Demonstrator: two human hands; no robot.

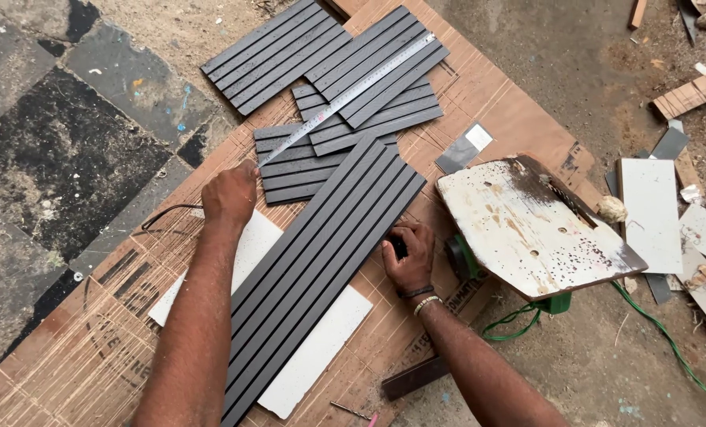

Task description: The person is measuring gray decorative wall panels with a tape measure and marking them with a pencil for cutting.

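Left hand [229, 194] pinches the tape measure [345, 96] end, stretched over the short slat offcuts [290, 170]. Right hand [408, 257] has fingers curled against the long fluted panel [321, 261] on the plywood sheet [519, 119]. I'd keep that tape taut and straight.

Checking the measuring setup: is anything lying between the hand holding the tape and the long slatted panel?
Nothing visible. The left hand holding the tape measure sits just left of the long panel.
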